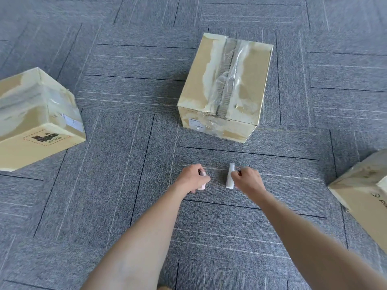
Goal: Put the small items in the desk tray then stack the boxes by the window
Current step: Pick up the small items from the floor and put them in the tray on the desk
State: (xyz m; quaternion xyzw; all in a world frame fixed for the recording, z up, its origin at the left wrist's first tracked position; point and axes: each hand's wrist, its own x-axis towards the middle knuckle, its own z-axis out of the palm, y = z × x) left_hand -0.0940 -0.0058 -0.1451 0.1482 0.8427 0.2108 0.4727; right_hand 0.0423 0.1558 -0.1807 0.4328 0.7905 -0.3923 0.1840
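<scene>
Head view: left hand [193,177] is closed around a pink item [202,181] and right hand [248,180] pinches a white tube [230,176] on the carpet [125,185], apparently gathering both for the unseen tray; center box [226,84] lies beyond.

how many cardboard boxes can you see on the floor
3: left box at the left edge, taped box ahead at centre, right box cut off at the right edge. Others may lie outside the view.
</scene>
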